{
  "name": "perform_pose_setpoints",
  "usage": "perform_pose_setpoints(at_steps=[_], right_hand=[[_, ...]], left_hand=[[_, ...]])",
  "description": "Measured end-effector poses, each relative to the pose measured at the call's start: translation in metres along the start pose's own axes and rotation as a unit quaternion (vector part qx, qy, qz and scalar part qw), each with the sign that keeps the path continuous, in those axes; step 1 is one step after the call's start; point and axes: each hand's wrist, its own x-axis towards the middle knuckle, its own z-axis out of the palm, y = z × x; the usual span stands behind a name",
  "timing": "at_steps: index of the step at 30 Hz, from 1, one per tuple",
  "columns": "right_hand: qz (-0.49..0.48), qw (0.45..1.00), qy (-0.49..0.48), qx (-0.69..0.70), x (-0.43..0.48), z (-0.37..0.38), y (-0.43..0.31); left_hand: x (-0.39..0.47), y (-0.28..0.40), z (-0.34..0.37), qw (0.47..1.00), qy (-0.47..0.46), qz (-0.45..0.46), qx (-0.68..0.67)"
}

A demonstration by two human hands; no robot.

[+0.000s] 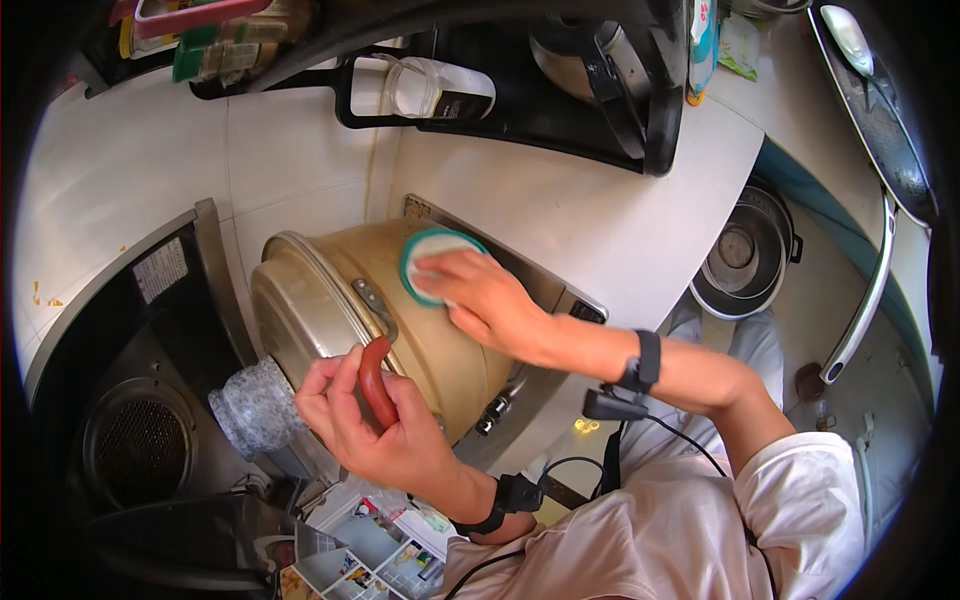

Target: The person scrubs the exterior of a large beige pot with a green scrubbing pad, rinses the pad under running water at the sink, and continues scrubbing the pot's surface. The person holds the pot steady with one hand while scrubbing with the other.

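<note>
A large golden metal pot [442, 330] with a silvery rounded lid [292, 300] sits tilted on its side over the stove, or appears so in this bent view. My right hand [487, 300] presses a round white pad with a teal rim [407, 259] flat on the pot's wall; the hand is slightly blurred. Nearer the lid, my left hand [375, 412] has its fingers around a curved reddish-brown handle [373, 379] beside a metal bracket [369, 296] on the pot. Both wrists wear black straps with small devices.
A grey speckled stone jar [255, 405] stands beside the lid. Behind the pot, a black rack [525, 135] holds a kettle [592, 67] and a clear jar [442, 90]. Nested pots [742, 247] lie low at the right, below a long-handled pan [874, 135]. A divided box [367, 540] is near my left forearm.
</note>
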Motion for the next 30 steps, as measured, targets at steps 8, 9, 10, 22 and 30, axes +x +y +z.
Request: perform_pose_setpoints(at_steps=[8,9,10,22,30], right_hand=[[0.001,1.000,-0.006,-0.024,-0.014,-0.003,-0.013],[0.029,0.999,0.004,-0.017,-0.010,-0.004,-0.013],[0.025,0.999,0.001,-0.021,-0.008,-0.004,-0.016],[-0.021,0.999,-0.005,0.032,0.036,0.024,0.046],[0.018,1.000,-0.002,0.007,-0.079,0.001,0.008]], left_hand=[[-0.002,0.003,-0.001,1.000,-0.017,-0.012,0.009],[-0.001,0.002,-0.001,1.000,-0.010,-0.019,-0.001],[-0.001,0.001,0.000,1.000,0.001,-0.026,-0.018],[-0.001,0.000,0.001,1.000,0.011,-0.001,0.016],[-0.003,0.002,0.004,0.998,0.020,-0.043,-0.031]])
